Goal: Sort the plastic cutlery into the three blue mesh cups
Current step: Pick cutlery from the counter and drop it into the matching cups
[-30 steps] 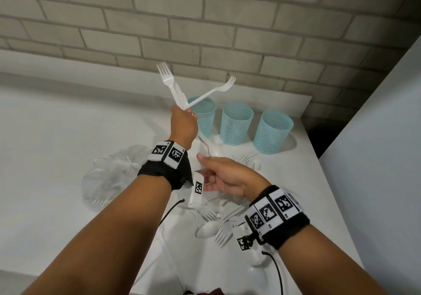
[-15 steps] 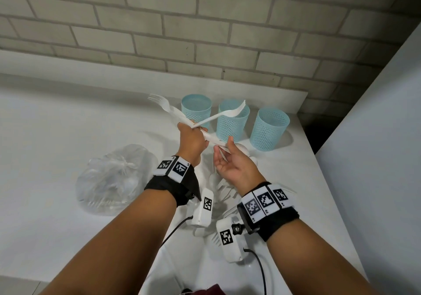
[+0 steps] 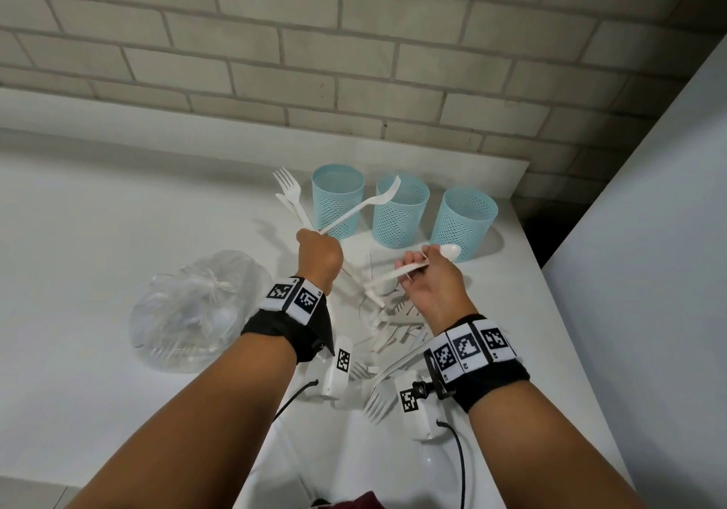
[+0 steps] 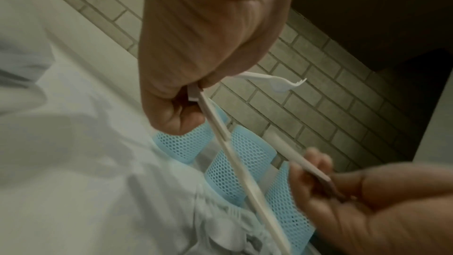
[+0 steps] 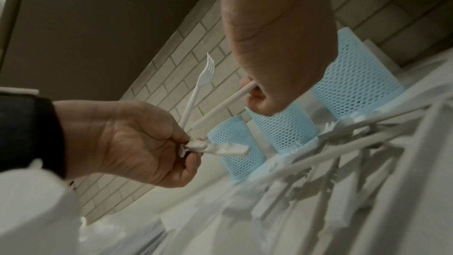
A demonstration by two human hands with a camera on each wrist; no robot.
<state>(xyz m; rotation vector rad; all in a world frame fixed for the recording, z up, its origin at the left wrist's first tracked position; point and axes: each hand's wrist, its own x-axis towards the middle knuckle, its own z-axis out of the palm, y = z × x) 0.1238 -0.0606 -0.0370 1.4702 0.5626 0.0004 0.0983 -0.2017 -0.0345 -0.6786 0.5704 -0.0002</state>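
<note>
Three blue mesh cups stand in a row by the wall: left [image 3: 337,202], middle [image 3: 401,213], right [image 3: 464,229]. My left hand [image 3: 316,245] grips a bunch of white plastic cutlery in front of the left cup. One fork [image 3: 289,190] points up and left, and another fork [image 3: 366,205] leans across toward the middle cup. My right hand [image 3: 421,272] pinches a white spoon [image 3: 448,251] whose bowl is in front of the right cup. In the left wrist view a long white piece [image 4: 235,162] hangs from the left hand [image 4: 196,88].
A heap of white forks and other cutlery [image 3: 393,327] lies on the white table [image 3: 98,233] under and between my hands. A clear plastic bag [image 3: 196,308] sits to the left. A brick wall runs behind the cups; a white panel [image 3: 649,272] borders the table's right side.
My left hand came down from high up to cup level with its forks. My right hand reached the bunch, took hold of a spoon and drew it right toward the right cup.
</note>
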